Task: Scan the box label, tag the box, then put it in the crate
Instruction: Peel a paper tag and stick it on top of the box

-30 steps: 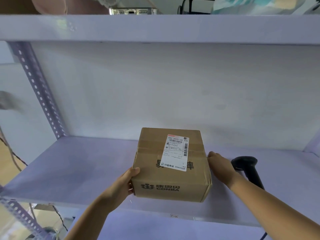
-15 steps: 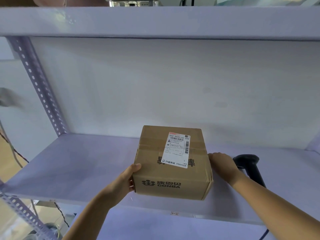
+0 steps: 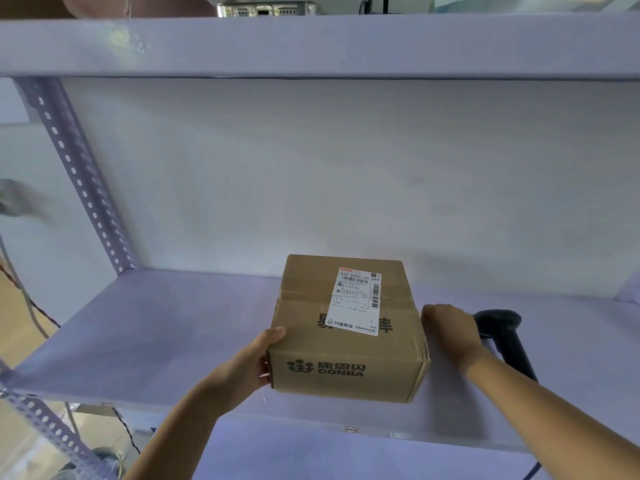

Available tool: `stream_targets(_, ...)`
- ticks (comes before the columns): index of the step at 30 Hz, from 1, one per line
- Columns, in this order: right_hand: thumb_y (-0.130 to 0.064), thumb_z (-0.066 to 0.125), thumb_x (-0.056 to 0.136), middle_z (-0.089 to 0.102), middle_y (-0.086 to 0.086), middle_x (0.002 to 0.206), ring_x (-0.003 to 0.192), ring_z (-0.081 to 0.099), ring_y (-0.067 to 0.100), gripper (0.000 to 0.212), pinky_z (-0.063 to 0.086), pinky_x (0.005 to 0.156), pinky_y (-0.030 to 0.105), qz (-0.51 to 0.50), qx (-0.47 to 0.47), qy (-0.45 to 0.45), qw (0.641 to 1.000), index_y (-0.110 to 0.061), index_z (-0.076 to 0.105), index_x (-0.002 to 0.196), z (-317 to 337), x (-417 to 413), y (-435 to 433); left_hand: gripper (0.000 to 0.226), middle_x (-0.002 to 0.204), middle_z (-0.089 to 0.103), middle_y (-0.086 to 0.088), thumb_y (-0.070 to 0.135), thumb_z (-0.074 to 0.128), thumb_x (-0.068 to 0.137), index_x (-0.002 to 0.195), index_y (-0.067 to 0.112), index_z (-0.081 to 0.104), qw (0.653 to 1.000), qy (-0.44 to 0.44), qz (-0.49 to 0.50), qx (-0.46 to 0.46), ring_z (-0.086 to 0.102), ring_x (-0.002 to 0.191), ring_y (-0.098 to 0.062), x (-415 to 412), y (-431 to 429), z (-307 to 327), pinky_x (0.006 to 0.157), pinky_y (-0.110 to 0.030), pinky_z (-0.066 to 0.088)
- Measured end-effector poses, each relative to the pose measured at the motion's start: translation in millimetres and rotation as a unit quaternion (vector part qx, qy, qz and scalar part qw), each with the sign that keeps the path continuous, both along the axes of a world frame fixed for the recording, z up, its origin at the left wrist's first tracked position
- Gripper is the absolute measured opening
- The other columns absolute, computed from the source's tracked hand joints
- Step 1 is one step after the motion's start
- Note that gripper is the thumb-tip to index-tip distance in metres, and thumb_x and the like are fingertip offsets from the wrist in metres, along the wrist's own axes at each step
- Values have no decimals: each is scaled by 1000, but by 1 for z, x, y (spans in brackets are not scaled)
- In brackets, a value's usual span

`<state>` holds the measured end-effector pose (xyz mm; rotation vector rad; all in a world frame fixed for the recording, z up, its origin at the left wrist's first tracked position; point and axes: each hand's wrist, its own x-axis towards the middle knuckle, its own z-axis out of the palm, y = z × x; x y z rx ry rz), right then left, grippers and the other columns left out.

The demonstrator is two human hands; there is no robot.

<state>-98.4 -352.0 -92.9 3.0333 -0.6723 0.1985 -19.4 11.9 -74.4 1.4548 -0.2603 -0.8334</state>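
A brown cardboard box (image 3: 311, 306) printed CONBA rests on the pale shelf board (image 3: 156, 341), with a white shipping label (image 3: 358, 301) on its top. My left hand (image 3: 249, 365) grips the box's near left corner, thumb on the top edge. My right hand (image 3: 450, 327) presses against the box's right side. A black handheld barcode scanner (image 3: 505, 337) lies on the shelf just right of my right hand, partly hidden by my forearm. No crate is in view.
An upper shelf (image 3: 311, 46) hangs overhead with a metal device (image 3: 266, 8) on it. A perforated upright post (image 3: 79, 178) stands at the left. Cables (image 3: 31, 299) hang outside the rack at left. A lower shelf shows beneath.
Both hands stay on the box in the same grip. The box has barely shifted on the shelf; the view has tilted slightly.
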Motion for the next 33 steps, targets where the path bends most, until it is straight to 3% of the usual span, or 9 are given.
stream_targets(4, -19, 52, 91, 64, 2, 80, 77, 61, 24, 21, 41, 62, 27, -3, 67, 9, 998, -17, 59, 71, 10, 6, -9, 80, 126, 68, -14, 59, 68, 61, 130, 21, 55, 1000, 18, -9, 17, 62, 118, -27, 1, 2, 8, 98, -43, 50)
stream_targets(7, -16, 53, 92, 72, 4, 94, 84, 64, 22, 20, 46, 66, 28, 4, 93, 7, 996, -13, 71, 84, 13, 5, -13, 77, 123, 70, -12, 59, 68, 61, 128, 22, 57, 999, 11, -27, 38, 63, 117, -26, 2, 5, 15, 95, -40, 50)
stream_targets(11, -17, 51, 91, 73, 12, 91, 89, 68, 29, 24, 56, 77, 39, -2, 85, -1, 996, -3, 70, 90, 14, 2, -7, 64, 121, 71, -10, 54, 62, 73, 127, 21, 57, 998, 1, -38, 50, 64, 116, -24, 1, 7, 19, 95, -39, 51)
stream_targets(22, -17, 46, 92, 67, 7, 84, 78, 63, 28, 16, 45, 62, 31, -30, 74, -34, 996, -11, 59, 83, 15, 3, 2, 60, 117, 73, -5, 54, 57, 78, 127, 19, 57, 995, -32, -48, 77, 67, 111, -20, 1, 10, 19, 98, -37, 51)
stream_targets(25, -14, 46, 96, 67, 9, 84, 73, 60, 29, 18, 53, 65, 38, -45, 74, -136, 987, -8, 59, 85, 25, -1, 5, 68, 123, 69, -3, 62, 58, 76, 130, 21, 55, 993, -59, -55, 88, 62, 117, -20, -3, 13, 23, 110, -44, 41)
stream_targets(28, -14, 54, 94, 68, 7, 81, 71, 59, 29, 14, 46, 60, 34, -60, 122, -294, 946, -7, 62, 85, 59, -5, 14, 90, 141, 55, -1, 70, 67, 67, 139, 21, 47, 989, -112, -11, 100, 50, 129, -20, -9, 15, 35, 113, -40, 34)
stream_targets(30, -8, 59, 92, 69, 10, 83, 73, 62, 29, 9, 50, 61, 36, -28, 146, -404, 903, -5, 67, 88, 87, -9, 29, 62, 145, 50, -5, 43, 67, 88, 141, 19, 46, 970, -200, 103, 96, 49, 126, -19, -13, 11, 49, 102, -33, 39)
stream_targets(33, 3, 65, 86, 70, 13, 85, 74, 64, 26, 10, 55, 68, 39, 85, 127, -511, 846, -1, 73, 92, 118, -16, 64, 26, 124, 66, 5, 15, 63, 93, 115, 29, 61, 917, -327, 221, 53, 62, 109, -9, -24, -2, 80, 82, -18, 46)
